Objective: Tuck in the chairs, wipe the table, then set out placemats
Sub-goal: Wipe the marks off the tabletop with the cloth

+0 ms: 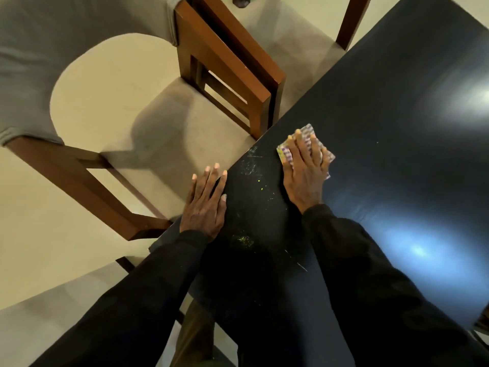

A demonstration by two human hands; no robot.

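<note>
A glossy black table (383, 123) fills the right of the view. My right hand (304, 173) lies flat, fingers straight, pressing a small folded patterned cloth (309, 129) onto the tabletop near its left edge. My left hand (206, 200) rests flat with straight fingers on that left edge, holding nothing. Yellowish crumbs and scratch-like marks (244, 239) dot the surface between my hands. A wooden chair with a beige cushioned seat (169, 123) stands just left of the table, its seat partly under the edge. No placemats are in view.
A second wooden chair (285, 35) with a beige seat stands further along the same side. A grey padded chair back (53, 27) curves across the upper left. Cream floor (39, 234) shows at the left. Bright light reflections lie on the tabletop at the right.
</note>
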